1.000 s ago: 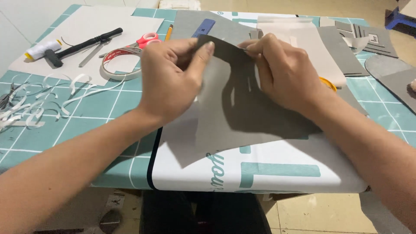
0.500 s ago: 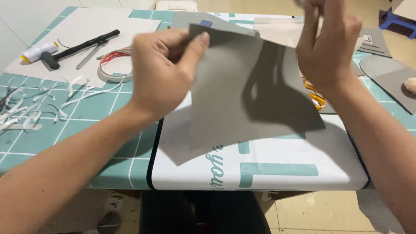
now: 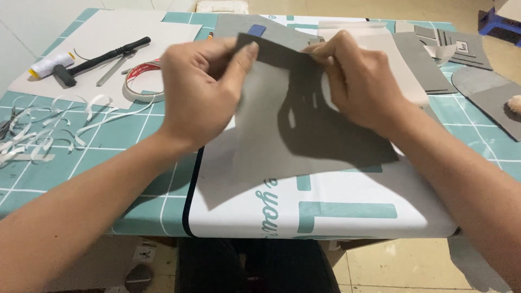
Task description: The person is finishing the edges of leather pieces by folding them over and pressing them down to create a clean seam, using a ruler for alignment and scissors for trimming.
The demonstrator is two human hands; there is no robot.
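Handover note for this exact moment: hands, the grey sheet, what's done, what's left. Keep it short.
Left hand: pinches the top left edge of the grey sheet, thumb on the front.
Right hand: pinches the same top edge, a little to the right.
Grey sheet: held up over the table, lower part hanging toward the white printed cloth.
Nearby: tape roll, hammer and thread spool to the left; more grey pieces to the right; white strips far left.
Done: sheet is lifted and gripped with both hands.
Left: nothing done to the sheet shows yet; tools untouched.
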